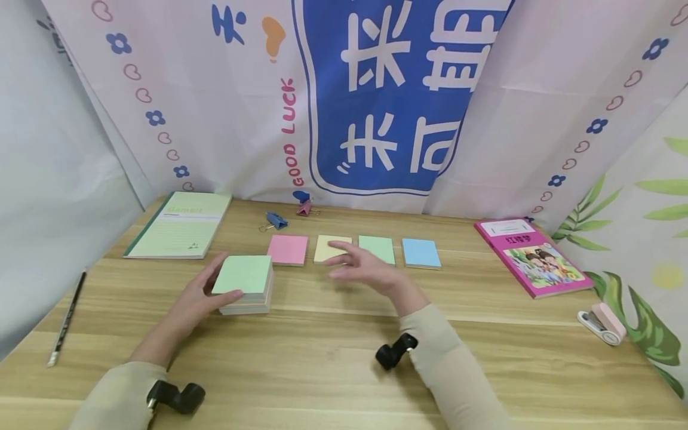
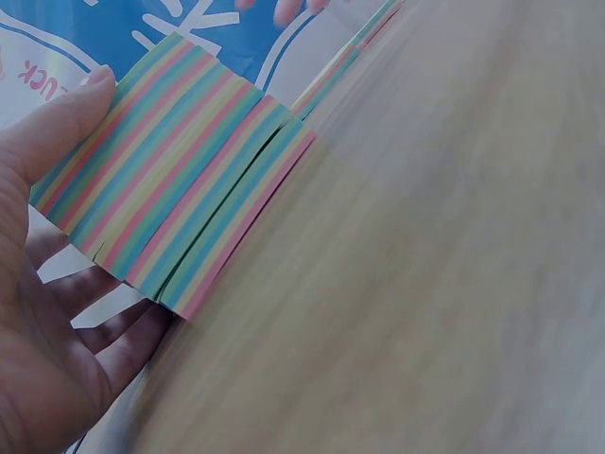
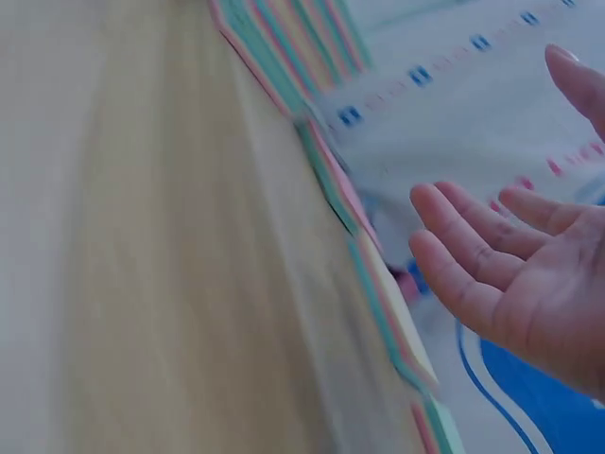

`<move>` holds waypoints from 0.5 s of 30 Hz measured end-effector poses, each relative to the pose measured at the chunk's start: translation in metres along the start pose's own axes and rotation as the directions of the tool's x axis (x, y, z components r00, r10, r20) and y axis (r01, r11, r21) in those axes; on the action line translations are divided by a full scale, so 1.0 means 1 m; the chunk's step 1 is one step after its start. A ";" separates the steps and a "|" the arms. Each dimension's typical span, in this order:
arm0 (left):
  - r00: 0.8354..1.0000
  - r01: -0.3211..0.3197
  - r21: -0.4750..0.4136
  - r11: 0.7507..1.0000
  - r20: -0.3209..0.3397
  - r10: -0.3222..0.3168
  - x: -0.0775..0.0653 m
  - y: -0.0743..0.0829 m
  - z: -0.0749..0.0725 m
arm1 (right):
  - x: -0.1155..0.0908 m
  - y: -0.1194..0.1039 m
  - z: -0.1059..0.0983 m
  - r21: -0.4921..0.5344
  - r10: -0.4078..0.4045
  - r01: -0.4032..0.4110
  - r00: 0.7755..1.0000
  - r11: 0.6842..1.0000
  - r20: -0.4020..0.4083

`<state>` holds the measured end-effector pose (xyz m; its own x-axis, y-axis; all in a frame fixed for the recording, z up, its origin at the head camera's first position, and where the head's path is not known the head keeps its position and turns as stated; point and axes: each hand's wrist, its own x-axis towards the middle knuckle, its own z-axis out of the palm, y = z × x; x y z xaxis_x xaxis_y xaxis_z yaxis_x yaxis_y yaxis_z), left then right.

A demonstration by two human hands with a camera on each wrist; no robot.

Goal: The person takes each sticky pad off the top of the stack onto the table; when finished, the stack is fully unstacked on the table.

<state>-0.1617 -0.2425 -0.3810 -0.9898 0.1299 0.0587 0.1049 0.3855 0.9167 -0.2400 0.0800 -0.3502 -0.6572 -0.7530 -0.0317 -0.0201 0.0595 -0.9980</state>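
A thick stack of sticky notes (image 1: 243,276), pale green on top, stands on the table left of centre. My left hand (image 1: 194,300) grips it from the left, thumb on the near side. In the left wrist view the stack's sides (image 2: 175,175) show coloured layers, with narrow gaps low down. Over the table my right hand (image 1: 368,270) is held with fingers spread and nothing in them. It partly covers a yellow pad (image 1: 324,251) and a green pad (image 1: 380,248). These sit in a row between a pink pad (image 1: 288,249) and a blue pad (image 1: 421,253).
Behind the row lie a blue binder clip (image 1: 276,220) and a pink binder clip (image 1: 304,208). A notebook (image 1: 183,224) and a pencil (image 1: 67,319) are on the left. At the right are a pink book (image 1: 532,257) and a stapler (image 1: 603,323). A printed cloth (image 1: 258,131) hangs behind the table.
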 end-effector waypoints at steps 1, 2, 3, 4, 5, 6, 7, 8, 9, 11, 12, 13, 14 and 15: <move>1.000 0.003 0.001 1.000 0.000 -0.003 0.000 0.000 0.000 | 0.006 0.000 0.009 0.000 0.010 -0.010 1.000 1.000 0.014; 1.000 0.004 -0.001 1.000 -0.001 -0.004 0.000 0.000 0.000 | 0.012 0.001 0.018 -0.007 0.022 -0.022 1.000 1.000 0.022; 1.000 0.004 -0.001 1.000 -0.001 -0.004 0.000 0.000 0.000 | 0.017 0.001 0.027 -0.009 0.027 -0.027 0.999 1.000 0.027; 1.000 0.002 -0.003 1.000 -0.001 -0.002 0.000 0.000 0.000 | 0.022 0.002 0.035 -0.016 0.036 -0.035 0.999 0.999 0.025; 1.000 0.000 -0.004 1.000 -0.001 0.000 0.000 -0.001 0.000 | 0.027 0.003 0.043 -0.025 0.041 -0.041 0.999 0.999 0.017; 1.000 -0.002 -0.002 1.000 0.000 0.002 0.000 -0.001 0.000 | 0.032 0.005 0.050 -0.031 0.045 -0.044 0.999 0.999 0.002; 1.000 -0.005 -0.001 1.000 0.000 0.005 0.000 -0.001 0.000 | 0.036 0.006 0.057 -0.040 0.048 -0.049 0.999 0.998 -0.022; 1.000 -0.008 0.000 1.000 0.000 0.008 0.000 -0.002 0.000 | 0.040 0.007 0.062 -0.043 0.048 -0.050 0.998 0.998 -0.041; 1.000 -0.009 0.001 1.000 -0.001 0.009 0.000 -0.002 0.000 | 0.044 0.009 0.068 -0.041 0.051 -0.054 0.997 0.998 -0.064; 1.000 -0.013 0.001 1.000 -0.002 0.013 0.000 -0.002 0.000 | 0.051 0.011 0.078 -0.034 0.054 -0.058 0.994 0.998 -0.094; 1.000 -0.015 -0.001 1.000 -0.002 0.015 0.000 -0.002 0.001 | 0.054 0.012 0.082 -0.030 0.056 -0.059 0.993 0.998 -0.103; 1.000 -0.014 -0.003 1.000 -0.003 0.014 0.000 -0.002 0.001 | 0.057 0.013 0.086 -0.030 0.055 -0.058 0.993 0.998 -0.109; 1.000 -0.013 -0.004 1.000 -0.005 0.013 -0.001 -0.002 0.001 | 0.059 0.013 0.090 -0.029 0.050 -0.054 0.992 0.998 -0.113; 1.000 -0.013 -0.004 1.000 -0.006 0.013 -0.001 -0.002 0.001 | 0.062 0.013 0.094 -0.037 0.047 -0.051 0.992 0.998 -0.120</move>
<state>-0.1609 -0.2427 -0.3828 -0.9889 0.1295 0.0727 0.1172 0.3798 0.9176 -0.2102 -0.0270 -0.3704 -0.7428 -0.6657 -0.0714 -0.0143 0.1224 -0.9924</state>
